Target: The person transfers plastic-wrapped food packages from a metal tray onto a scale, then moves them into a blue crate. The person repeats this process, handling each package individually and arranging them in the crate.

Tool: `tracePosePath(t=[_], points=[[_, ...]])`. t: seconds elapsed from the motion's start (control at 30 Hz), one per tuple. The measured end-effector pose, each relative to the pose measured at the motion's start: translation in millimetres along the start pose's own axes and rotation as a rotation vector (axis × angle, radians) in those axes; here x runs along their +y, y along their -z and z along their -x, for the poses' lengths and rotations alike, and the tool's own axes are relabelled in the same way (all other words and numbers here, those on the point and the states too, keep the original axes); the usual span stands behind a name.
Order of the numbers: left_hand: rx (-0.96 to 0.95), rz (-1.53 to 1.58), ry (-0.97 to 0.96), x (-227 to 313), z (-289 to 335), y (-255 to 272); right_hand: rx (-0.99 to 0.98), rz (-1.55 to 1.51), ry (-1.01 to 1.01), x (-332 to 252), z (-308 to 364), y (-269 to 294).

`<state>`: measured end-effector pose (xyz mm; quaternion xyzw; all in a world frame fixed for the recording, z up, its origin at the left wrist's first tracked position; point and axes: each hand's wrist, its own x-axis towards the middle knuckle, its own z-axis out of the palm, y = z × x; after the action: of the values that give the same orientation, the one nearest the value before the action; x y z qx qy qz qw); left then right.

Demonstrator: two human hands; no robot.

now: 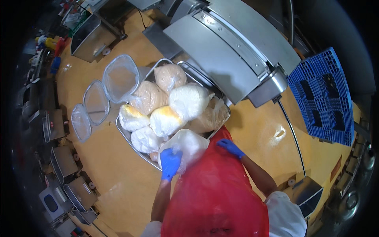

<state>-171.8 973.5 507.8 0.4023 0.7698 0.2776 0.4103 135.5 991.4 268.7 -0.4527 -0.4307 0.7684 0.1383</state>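
A metal cart (pixel 125 136) in front of me is piled with clear plastic bags of white, yellowish and tan contents; what is inside I cannot make out. My left hand (pixel 171 162), in a blue glove, is closed on the plastic of the nearest bag, a white-filled plastic bag (pixel 189 143) at the cart's near edge. My right hand (pixel 231 148), also gloved in blue, is beside the cart's near right corner at the edge of my red apron (pixel 215 189). Its fingers reach out to the left and hold nothing that shows. A tan-filled bag (pixel 211 116) lies just beyond it.
Beyond the cart stands a large steel machine (pixel 221 55). A blue plastic pallet (pixel 325 96) is upright at the right. Clear-lined bins (pixel 121 79) stand at the cart's left. Steel carts (pixel 65 164) line the left side, and a hose (pixel 294 138) runs over the tan floor.
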Motion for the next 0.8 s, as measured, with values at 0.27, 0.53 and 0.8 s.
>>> tracePosePath(t=[0.27,0.53,0.8], points=[[0.075,-0.173,-0.222,264.5,-39.4,-18.4,0.032,-0.019,0.776,-323.5,-8.5,4.1],[0.189,-0.568,-0.705,448.7,-179.2,-86.8,0.633,-0.191,0.928,-449.1,-65.8,105.1],[0.165,-1.037,-1.087,638.3,-406.5,-201.5,0.039,-1.499,0.358,-505.5,-145.8,301.1]])
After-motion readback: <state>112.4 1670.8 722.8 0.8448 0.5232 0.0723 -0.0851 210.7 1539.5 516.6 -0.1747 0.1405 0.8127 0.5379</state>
